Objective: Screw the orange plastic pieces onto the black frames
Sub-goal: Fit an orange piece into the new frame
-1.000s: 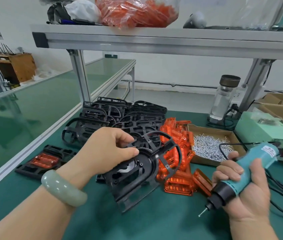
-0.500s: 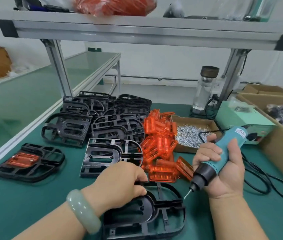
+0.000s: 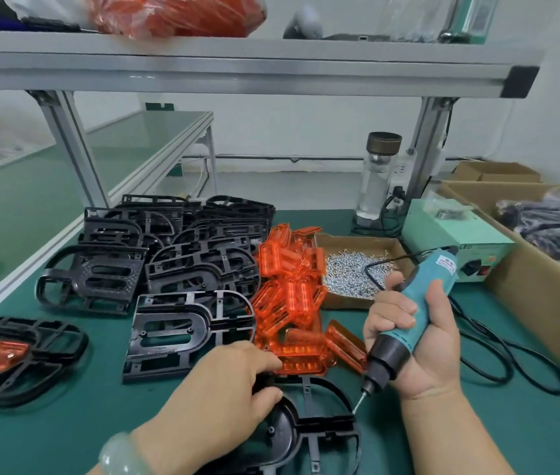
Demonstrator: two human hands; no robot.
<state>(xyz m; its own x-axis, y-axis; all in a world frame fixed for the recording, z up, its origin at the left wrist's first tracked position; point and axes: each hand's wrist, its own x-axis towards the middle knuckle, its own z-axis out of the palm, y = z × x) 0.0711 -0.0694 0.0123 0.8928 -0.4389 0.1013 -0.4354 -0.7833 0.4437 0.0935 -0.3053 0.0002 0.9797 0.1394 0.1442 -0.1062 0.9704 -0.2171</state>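
Barely begun: bare black plastic frame [image 3: 309,430] gripped by left hand [image 3: 216,395], teal electric screwdriver [image 3: 437,272] by right hand [image 3: 422,344], one orange-fitted frame [image 3: 25,365] finished left of it, loose parts [image 3: 288,286] heaped beyond.

Two hands and forearms show in the lower half of the frame. The left hand [image 3: 223,382] is at lower centre. The left forearm [image 3: 172,447] comes in from the bottom edge and is bare to the frame border. One bangle [image 3: 117,454] sits on the left wrist, at the bottom edge left of centre. It is thick, smooth and rounded, pale milky green, glossy, partly cut by the frame. The right hand [image 3: 419,341] is right of centre. The right forearm [image 3: 449,437] comes in from the bottom right, also bare to the border.
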